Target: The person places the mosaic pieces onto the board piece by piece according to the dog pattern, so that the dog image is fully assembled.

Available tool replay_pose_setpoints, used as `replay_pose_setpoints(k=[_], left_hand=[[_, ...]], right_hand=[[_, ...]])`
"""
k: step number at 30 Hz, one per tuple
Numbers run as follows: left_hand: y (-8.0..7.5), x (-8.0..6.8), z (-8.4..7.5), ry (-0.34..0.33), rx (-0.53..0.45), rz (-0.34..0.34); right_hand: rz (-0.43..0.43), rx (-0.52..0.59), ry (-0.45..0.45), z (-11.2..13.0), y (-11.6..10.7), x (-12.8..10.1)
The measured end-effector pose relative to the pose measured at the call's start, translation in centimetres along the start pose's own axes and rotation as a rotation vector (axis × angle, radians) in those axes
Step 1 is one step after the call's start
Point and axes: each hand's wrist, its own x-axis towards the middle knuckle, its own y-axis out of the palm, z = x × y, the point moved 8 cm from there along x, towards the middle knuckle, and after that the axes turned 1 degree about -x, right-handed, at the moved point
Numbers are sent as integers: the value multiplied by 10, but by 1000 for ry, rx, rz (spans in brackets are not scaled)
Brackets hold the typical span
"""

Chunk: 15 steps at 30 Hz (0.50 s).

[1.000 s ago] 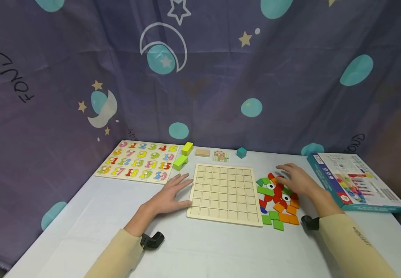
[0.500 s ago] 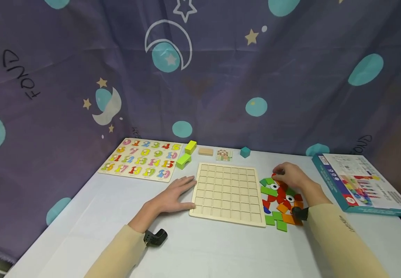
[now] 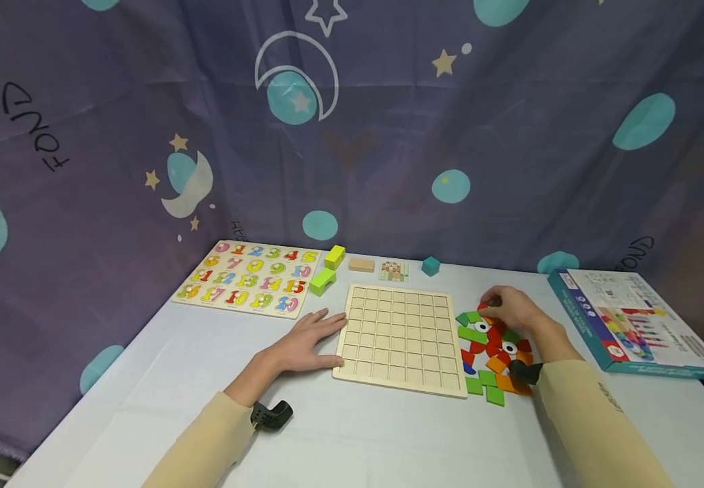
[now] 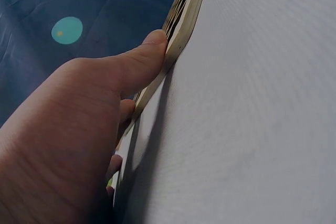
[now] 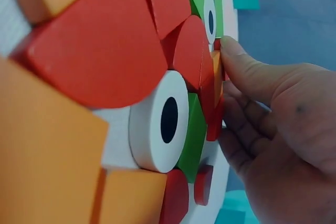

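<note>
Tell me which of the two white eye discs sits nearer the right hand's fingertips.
The far disc, beside the green pieces at the pile's back-left. The right hand pinches at pieces just behind it; the other disc lies nearer the wrist.

Evenly lit from above, soft and diffuse, no hard glare on the white table (image 3: pixel 388 434). Faint soft shadows only under the left hand (image 3: pixel 303 346) and along the grid board (image 3: pixel 397 335) edge (clearest in the left wrist view, dark band beneath the board). Head view sharp at centre, wide-angle bend toward the edges, backdrop cloth (image 3: pixel 510 149) dimmer at right corner. Right wrist view very close: nearest orange and red blocks (image 5: pixel 100 56) blurred, right hand (image 5: pixel 278 145) sharper. Left wrist view mildly soft throughout.
</note>
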Motion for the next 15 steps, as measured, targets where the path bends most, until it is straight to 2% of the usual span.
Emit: replay_pose_setpoints(k=[10, 15], left_hand=[[1, 0, 0, -8, -1, -12], [0, 0, 1, -11, -5, -18]], right_hand=[[-75, 29, -28, 2, -3, -3], [-103, 27, -63, 14, -11, -5]])
